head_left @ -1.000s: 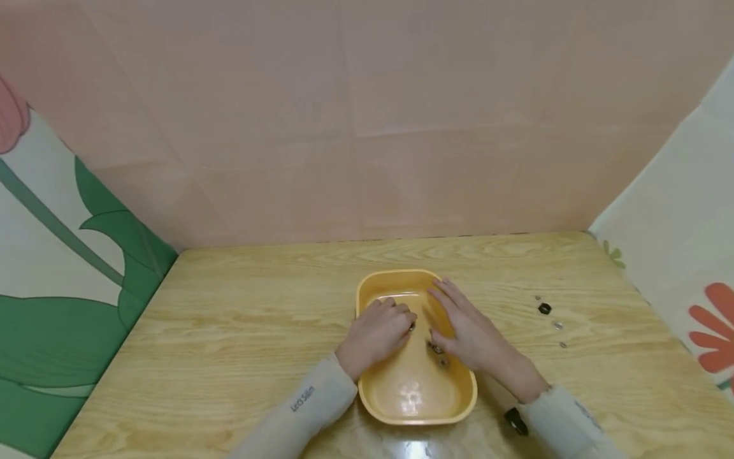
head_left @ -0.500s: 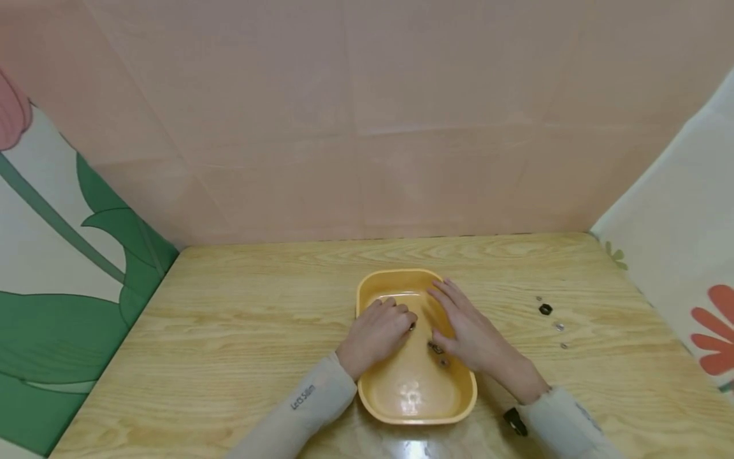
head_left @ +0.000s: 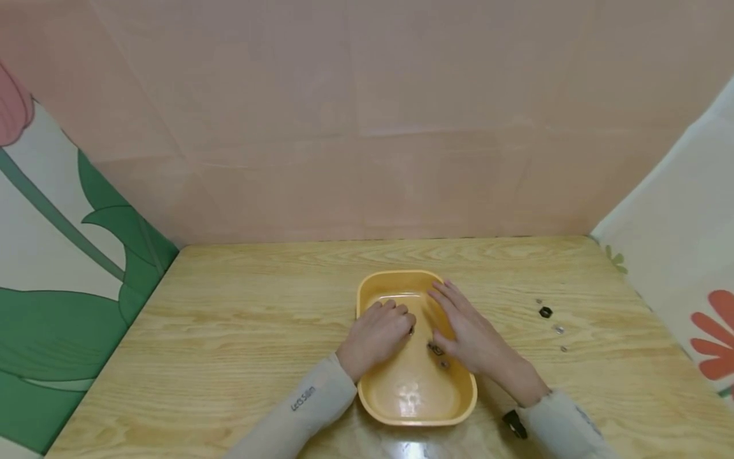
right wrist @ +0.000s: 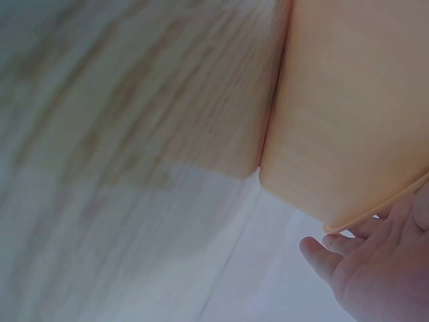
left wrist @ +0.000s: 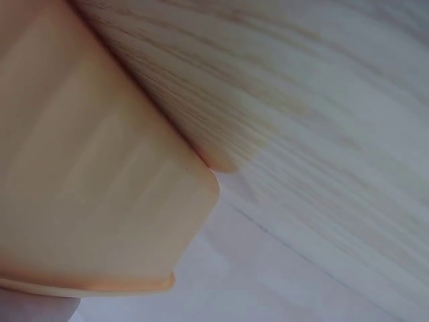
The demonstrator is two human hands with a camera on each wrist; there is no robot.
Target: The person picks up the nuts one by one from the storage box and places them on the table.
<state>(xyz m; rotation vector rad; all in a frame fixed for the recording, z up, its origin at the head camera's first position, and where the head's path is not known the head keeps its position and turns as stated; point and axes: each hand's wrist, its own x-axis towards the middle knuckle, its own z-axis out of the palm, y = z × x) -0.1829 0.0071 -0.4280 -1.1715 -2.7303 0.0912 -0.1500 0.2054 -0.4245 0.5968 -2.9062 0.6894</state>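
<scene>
A yellow plastic tub (head_left: pixel 421 408) stands on the table. My left hand (head_left: pixel 375 338) reaches over its left side, fingers curled, with a small dark metal nut (head_left: pixel 411 331) at the fingertips; the grip itself is mostly hidden. Across the right rim lies my right hand (head_left: pixel 473 335), its fingers spread and fairly straight. Near that thumb, several small metal nuts (head_left: pixel 437 349) lie on the tub floor. The left wrist view holds the tub's outer wall (left wrist: pixel 100 168) and a sliver of hand. In the right wrist view, fingers (right wrist: pixel 318 258) extend past the rim.
On the wood-grain table (head_left: pixel 246 319), right of the tub, lie a black hex nut (head_left: pixel 545 312) and several smaller metal pieces (head_left: pixel 559 329). A black object (head_left: pixel 515 424) sits by the right sleeve. A pinkish sheet (head_left: pixel 355 127) hangs behind, with patterned sheets at both sides.
Both hands and the tub have kept their places. Only the head view has shifted very slightly.
</scene>
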